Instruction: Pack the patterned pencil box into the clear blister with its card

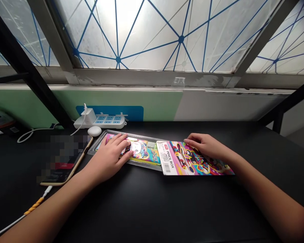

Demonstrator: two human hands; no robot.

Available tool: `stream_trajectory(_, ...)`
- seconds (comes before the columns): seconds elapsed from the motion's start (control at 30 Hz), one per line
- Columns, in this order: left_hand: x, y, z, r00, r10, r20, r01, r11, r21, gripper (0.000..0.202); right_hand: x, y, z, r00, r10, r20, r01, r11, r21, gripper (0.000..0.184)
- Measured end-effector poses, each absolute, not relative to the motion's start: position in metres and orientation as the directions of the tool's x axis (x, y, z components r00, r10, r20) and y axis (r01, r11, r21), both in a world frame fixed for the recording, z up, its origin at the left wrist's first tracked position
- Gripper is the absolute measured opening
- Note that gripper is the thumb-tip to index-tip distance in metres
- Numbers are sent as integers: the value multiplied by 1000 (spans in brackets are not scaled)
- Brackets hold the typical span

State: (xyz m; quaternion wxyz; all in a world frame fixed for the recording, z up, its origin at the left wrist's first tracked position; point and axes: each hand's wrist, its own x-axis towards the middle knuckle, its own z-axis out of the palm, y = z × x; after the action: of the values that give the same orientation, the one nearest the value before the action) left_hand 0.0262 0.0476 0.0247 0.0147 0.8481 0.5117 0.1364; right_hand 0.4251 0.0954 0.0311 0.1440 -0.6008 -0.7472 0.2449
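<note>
Near the worktop's (218, 131) far edge, left hand (108, 158) lies open and flat on the pencil box (148, 155) in its clear tray (93, 152); right hand (205, 145), also ungripping, rests on the printed card sleeve (192, 162).

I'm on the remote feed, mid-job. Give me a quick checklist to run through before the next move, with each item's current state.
1. Left hand resting on pencil box in clear tray: ok.
2. Right hand resting on printed card: ok.
3. Card clear of tray: not ok, it overlaps the tray's right end.
4. Phone apart from tray: ok, but the gap is narrow.
5. Cable seated in phone: cannot tell.
6. Pencil box loose in tray: cannot tell.
</note>
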Motion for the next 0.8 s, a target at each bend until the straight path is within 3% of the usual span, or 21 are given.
stream_trajectory(0.2, 27, 47, 24, 440, 872, 212, 867, -474, 152, 41, 399, 88, 30, -300, 953, -33, 787, 228, -574, 46)
stream_trajectory(0.8, 23, 45, 27, 482, 848, 221, 854, -512, 99, 49, 427, 92, 45, -166, 982, -86, 804, 84, -589, 51)
